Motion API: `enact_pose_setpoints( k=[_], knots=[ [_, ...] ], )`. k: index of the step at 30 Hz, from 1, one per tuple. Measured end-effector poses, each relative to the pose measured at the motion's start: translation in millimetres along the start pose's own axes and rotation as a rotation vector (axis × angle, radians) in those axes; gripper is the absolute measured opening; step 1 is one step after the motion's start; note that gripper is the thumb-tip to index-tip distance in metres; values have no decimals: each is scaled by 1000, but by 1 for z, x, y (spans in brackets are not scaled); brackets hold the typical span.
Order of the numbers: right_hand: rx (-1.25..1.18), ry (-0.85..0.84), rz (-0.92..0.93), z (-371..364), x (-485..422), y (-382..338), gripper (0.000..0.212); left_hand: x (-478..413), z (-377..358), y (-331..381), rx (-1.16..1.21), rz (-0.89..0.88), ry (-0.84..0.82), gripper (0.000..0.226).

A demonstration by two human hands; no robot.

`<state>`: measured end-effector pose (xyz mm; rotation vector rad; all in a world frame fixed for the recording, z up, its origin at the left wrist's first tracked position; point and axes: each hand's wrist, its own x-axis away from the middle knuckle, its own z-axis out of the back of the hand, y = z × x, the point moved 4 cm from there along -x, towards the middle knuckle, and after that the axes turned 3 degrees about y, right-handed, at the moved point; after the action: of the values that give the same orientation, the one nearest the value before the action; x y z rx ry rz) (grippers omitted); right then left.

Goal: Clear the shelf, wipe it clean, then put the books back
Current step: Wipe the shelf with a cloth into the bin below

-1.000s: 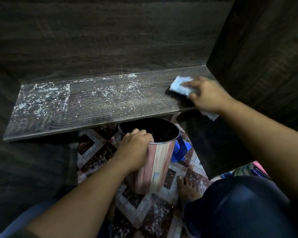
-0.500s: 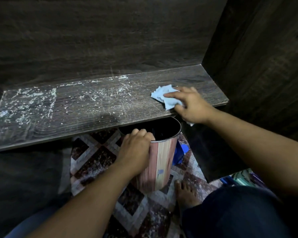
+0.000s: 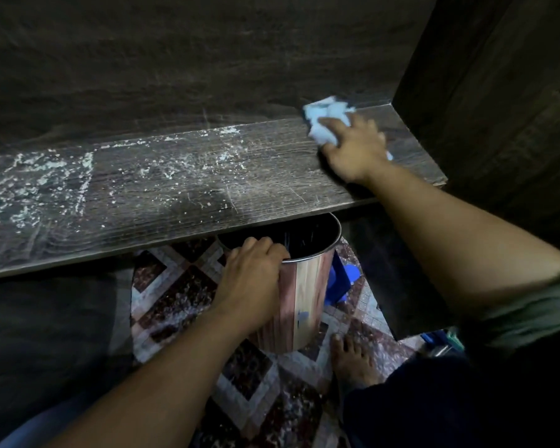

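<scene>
A dark wooden shelf (image 3: 181, 202) runs across the view, bare of books and speckled with white dust over its left and middle parts. My right hand (image 3: 353, 150) presses a crumpled pale blue cloth (image 3: 324, 119) onto the shelf's far right end, near the back wall. Under the shelf's front edge stands a wood-patterned bin (image 3: 301, 295) with a dark inside. My left hand (image 3: 253, 279) grips its rim from the left side. No books are in view.
A dark side panel (image 3: 498, 108) closes the shelf on the right. Below is a patterned tiled floor (image 3: 175, 295), a blue plastic thing (image 3: 340, 279) behind the bin, and my bare foot (image 3: 353, 363) to the bin's lower right.
My right hand swept the cloth to the shelf's front edge over the bin, then back to the far right rear corner. My left hand kept its hold on the bin's rim.
</scene>
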<state>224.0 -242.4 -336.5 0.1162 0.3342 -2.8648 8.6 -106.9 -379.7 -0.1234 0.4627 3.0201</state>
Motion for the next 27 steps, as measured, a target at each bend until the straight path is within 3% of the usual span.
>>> enact_pose_setpoints(
  k=[3,5,6,9,11,13,16,22,25,27],
  knots=[
    [-186,-58,236,0,22,-31,42,0,1,0,18,3,11,21],
    [-367,-63,255,8,24,-33,39,0,2,1,18,-2,20,18],
    [-419,15,214,13,18,-27,38,0,3,1,15,1,26,18],
    [-296,248,-18,26,-6,7,43,1,4,-1,5,9,11,24],
    [-170,145,-210,20,-12,29,54,2,4,-2,7,7,3,26],
    [-125,23,-275,10,-15,34,62,3,5,-3,0,7,-1,27],
    [-141,-10,-172,-1,-18,5,57,4,4,-6,-7,8,4,26],
    [-254,-62,274,-23,17,-91,46,6,7,-8,-15,22,-11,26],
    [-270,45,232,-12,18,-84,45,8,9,-9,-15,18,-8,30],
    [-128,205,32,7,6,-47,44,9,10,-11,-10,13,-1,31]
  ],
)
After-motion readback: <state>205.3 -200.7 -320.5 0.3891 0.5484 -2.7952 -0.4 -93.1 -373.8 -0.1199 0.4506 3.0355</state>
